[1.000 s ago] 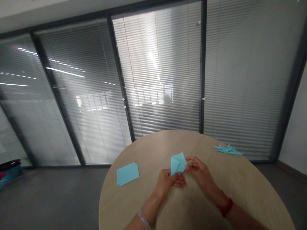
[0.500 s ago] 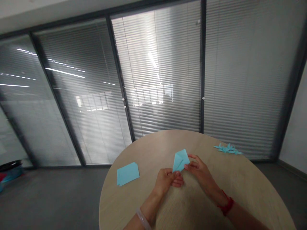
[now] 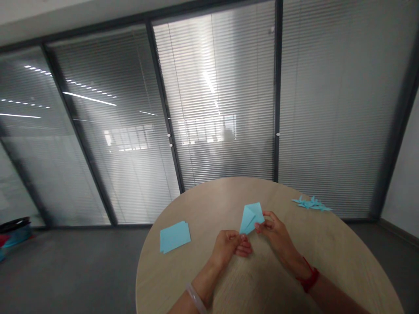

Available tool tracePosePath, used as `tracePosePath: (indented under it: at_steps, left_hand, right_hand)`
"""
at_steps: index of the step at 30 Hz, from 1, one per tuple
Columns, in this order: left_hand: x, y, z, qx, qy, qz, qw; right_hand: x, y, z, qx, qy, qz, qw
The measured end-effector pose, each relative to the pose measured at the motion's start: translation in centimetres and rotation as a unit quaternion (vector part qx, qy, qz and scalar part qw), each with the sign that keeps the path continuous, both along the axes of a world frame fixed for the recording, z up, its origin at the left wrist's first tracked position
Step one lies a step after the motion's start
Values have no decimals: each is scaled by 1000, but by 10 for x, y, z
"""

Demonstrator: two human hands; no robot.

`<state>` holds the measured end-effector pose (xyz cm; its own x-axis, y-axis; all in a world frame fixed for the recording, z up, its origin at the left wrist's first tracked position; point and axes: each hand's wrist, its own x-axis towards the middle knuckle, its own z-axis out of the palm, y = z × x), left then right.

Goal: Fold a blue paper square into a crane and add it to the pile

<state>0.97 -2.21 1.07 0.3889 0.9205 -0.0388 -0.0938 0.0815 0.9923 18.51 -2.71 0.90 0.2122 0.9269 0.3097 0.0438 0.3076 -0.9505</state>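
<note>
A light-blue sheet of folding paper [image 3: 252, 216], creased into a kite-like shape with a folded flap on its face, is held above the table between both hands. My left hand [image 3: 231, 244] pinches its lower corner between thumb and fingers. At the paper's right edge, my right hand [image 3: 275, 231] grips a corner with thumb and fingertips. A stack of flat light-blue paper [image 3: 175, 237] lies left of my left hand. Beyond my right hand sits a small pile of folded, pointed light-blue paper pieces [image 3: 311, 203].
The round wooden table [image 3: 209, 198] has its far edge close to a glass partition with blinds [image 3: 225, 161]. On the floor at far left stands a dark-rimmed bin [image 3: 15, 231] with something red beside it.
The folded paper has turned and shifted slightly right, and its front flap shows more clearly. Both hands keep their grip. The stack and the pile stay put.
</note>
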Motion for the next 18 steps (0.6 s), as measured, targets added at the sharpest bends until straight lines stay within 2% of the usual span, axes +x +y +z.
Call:
tracePosePath:
  at_steps: [13, 15, 18]
  left_hand:
    - [-1, 6, -6, -2, 31, -14, 999]
    - [-1, 6, -6, 19, 46, -8, 999]
    - [-1, 5, -4, 108, 94, 31, 989]
  right_hand:
    - [3, 4, -7, -11, 18, -6, 1000]
    - [4, 6, -8, -15, 18, 2, 1000]
    - [1, 5, -11, -19, -5, 19, 1000]
